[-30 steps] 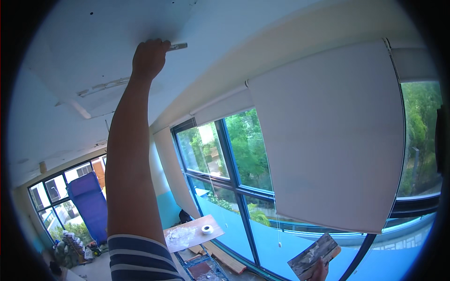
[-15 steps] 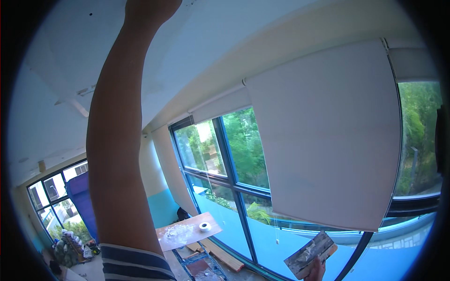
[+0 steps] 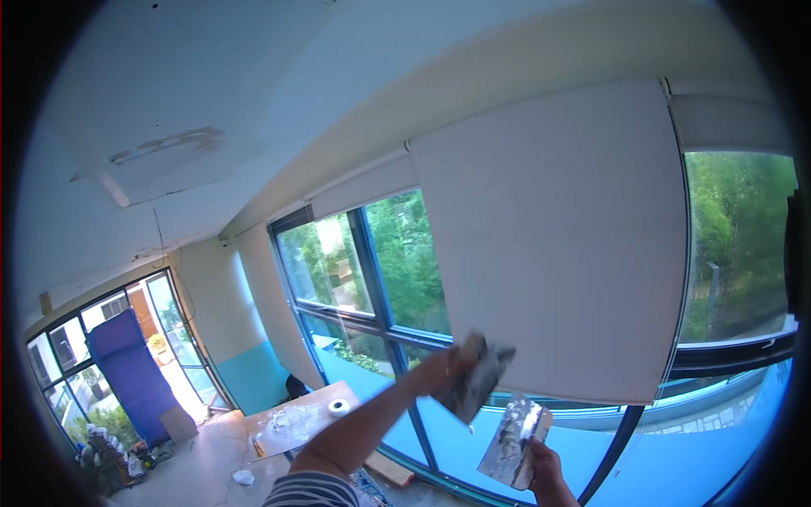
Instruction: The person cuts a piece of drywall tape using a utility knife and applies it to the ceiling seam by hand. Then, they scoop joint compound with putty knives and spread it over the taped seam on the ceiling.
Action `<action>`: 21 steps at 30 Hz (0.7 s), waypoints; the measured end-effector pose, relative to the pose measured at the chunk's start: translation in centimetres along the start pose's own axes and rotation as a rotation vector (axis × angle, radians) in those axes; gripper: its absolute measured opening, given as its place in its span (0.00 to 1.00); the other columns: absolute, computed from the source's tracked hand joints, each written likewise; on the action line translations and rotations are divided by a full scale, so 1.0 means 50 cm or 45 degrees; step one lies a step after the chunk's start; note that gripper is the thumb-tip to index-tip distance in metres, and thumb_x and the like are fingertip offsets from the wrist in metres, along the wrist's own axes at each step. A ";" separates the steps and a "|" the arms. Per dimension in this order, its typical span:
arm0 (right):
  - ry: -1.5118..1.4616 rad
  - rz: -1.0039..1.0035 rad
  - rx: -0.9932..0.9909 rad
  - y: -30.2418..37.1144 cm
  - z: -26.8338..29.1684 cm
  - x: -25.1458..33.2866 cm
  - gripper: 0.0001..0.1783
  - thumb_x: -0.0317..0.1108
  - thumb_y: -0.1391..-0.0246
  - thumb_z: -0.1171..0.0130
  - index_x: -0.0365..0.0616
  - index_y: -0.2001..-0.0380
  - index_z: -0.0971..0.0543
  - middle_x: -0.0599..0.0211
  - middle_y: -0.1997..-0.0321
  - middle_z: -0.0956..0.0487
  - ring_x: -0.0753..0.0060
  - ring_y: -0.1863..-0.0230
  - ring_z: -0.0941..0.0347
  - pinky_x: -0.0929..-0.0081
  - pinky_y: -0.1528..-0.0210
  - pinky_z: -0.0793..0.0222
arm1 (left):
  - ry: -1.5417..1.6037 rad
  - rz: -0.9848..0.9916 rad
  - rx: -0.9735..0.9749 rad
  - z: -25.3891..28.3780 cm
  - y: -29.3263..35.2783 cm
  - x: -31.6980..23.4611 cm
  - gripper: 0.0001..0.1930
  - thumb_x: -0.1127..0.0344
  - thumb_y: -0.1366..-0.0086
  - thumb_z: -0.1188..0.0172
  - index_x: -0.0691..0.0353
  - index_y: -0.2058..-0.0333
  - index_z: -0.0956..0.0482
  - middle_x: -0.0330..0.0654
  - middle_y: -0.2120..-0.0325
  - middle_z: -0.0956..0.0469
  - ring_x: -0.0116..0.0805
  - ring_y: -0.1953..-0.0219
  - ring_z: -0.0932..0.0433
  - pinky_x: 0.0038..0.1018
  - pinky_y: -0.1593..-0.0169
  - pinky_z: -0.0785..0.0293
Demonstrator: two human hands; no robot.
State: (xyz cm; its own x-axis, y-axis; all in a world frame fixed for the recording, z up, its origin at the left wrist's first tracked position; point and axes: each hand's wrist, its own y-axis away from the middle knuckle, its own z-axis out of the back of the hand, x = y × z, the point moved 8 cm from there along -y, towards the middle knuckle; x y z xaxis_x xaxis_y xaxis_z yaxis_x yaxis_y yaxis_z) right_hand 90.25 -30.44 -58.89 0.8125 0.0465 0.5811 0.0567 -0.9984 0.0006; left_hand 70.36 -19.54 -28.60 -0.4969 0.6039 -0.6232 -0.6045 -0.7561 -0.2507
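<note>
My left hand (image 3: 459, 365), blurred by motion, is closed around a wide flat putty knife (image 3: 476, 387) with a grey, smeared blade. Its arm reaches from the lower middle in a striped sleeve. To its right and lower, my right hand (image 3: 545, 466) grips a second wide putty knife (image 3: 513, 439). White and grey putty lies on that blade. The two blades are close together, with a narrow gap between them in the picture. Overhead, the white ceiling (image 3: 279, 76) has a rough brownish patch (image 3: 169, 145) at the left.
Windows (image 3: 405, 262) and a lowered white roller blind (image 3: 549, 253) stand ahead and right. Below left is a board (image 3: 291, 435) with white residue and a tape roll (image 3: 339, 407). Planks (image 3: 390, 467) lie behind my left arm. A purple panel (image 3: 131, 372) leans by a far doorway.
My left arm has come down from the ceiling to beside the right hand, bringing a putty knife into view. My right hand's knife has shifted left and tilted. The view has turned slightly.
</note>
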 end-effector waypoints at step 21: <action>0.435 0.474 -0.444 0.151 0.057 0.116 0.25 0.43 0.33 0.53 0.32 0.45 0.31 0.53 0.53 0.21 0.56 0.53 0.21 0.54 0.51 0.23 | 0.077 -0.007 0.335 -0.265 0.024 0.114 0.40 0.38 0.48 0.32 0.72 0.50 0.25 0.60 0.54 0.22 0.53 0.51 0.22 0.39 0.47 0.28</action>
State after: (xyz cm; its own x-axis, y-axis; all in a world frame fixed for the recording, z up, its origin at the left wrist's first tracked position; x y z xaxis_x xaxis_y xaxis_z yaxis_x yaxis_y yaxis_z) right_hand 97.02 -37.61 -57.83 0.5060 -0.2629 0.8215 -0.4352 -0.9001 -0.0199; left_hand 75.06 -20.36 -42.27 -0.4595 0.5858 -0.6676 -0.7522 -0.6564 -0.0582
